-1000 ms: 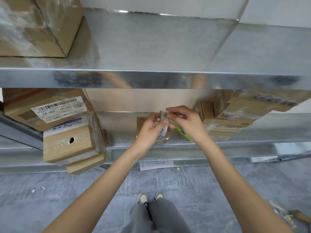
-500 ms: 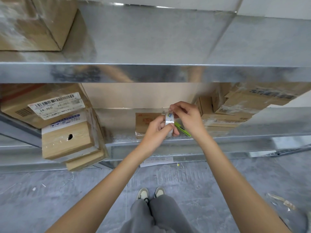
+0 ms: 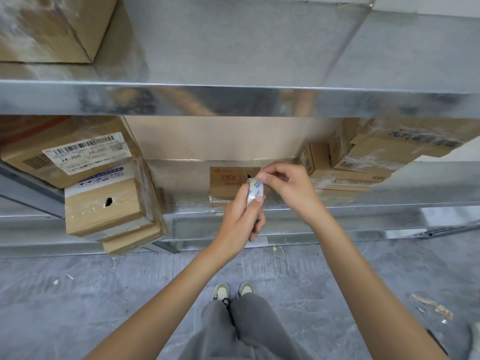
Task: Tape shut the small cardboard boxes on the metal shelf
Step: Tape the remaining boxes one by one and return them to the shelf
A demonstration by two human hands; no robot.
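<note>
My left hand (image 3: pixel 242 216) grips a roll of clear tape (image 3: pixel 255 191) with a white and blue inner label, held upright in front of the shelf edge. My right hand (image 3: pixel 287 185) pinches at the top edge of the roll with thumb and forefinger; a sliver of a green object shows under its palm. Just behind the roll a small cardboard box (image 3: pixel 228 187) with red print lies flat on the lower metal shelf (image 3: pixel 181 183). The hands hide the box's right end.
A stack of cardboard boxes (image 3: pixel 104 206) with barcode labels juts out at the left. More taped boxes (image 3: pixel 363 162) pile up at the right. The upper shelf's edge (image 3: pixel 233 100) hangs above the hands, with a large box (image 3: pixel 52 27) on it. Grey floor below.
Both hands with the tape roll have shifted slightly down and closer to the small box. The green object in the right hand is now almost hidden.
</note>
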